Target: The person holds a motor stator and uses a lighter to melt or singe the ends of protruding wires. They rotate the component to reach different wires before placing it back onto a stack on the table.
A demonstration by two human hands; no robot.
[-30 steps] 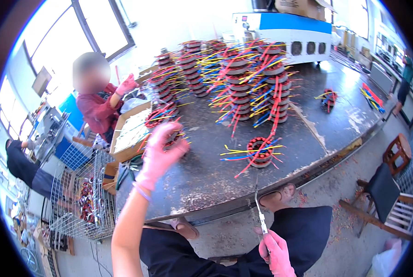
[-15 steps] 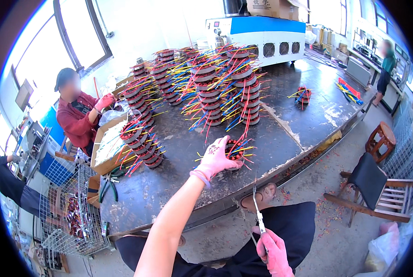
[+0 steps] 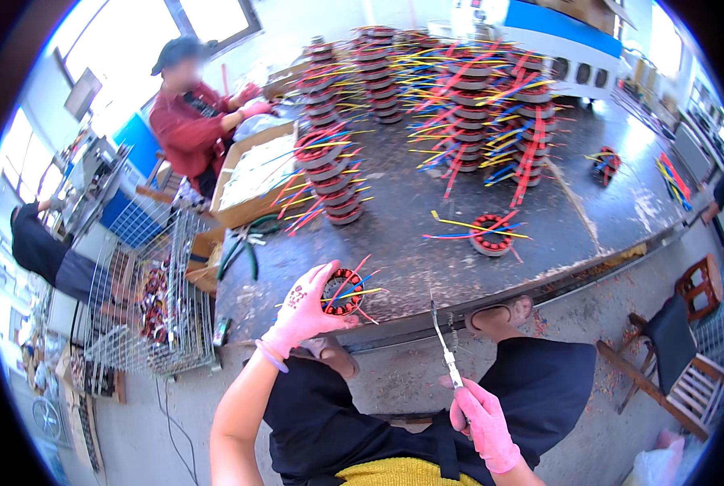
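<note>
Close to the table's front edge, my left hand [image 3: 304, 309], in a pink glove, grips a motor stator [image 3: 343, 292], a ring with red windings and red, yellow and blue lead wires. My gloved right hand [image 3: 485, 423] is closed round a slim tool [image 3: 449, 356] with a white grip and a long thin metal tip, over my lap; its exact kind is unclear. A second stator [image 3: 492, 235] lies on the table, wires spread out. Beyond it rise tall stacks of stators [image 3: 467, 109], and a shorter stack [image 3: 334, 182] stands to the left.
Green-handled pliers [image 3: 242, 251] lie by a cardboard box [image 3: 249, 212] on the dark table [image 3: 402, 194]. Left of the table is a wire basket [image 3: 147, 340]. A person in red [image 3: 188, 130] works behind the box. A wooden chair [image 3: 662, 356] stands at right.
My left hand has moved left and nearer, carrying a stator; another stator lies where it was. My right hand still holds the tool. The whole view has shifted.
</note>
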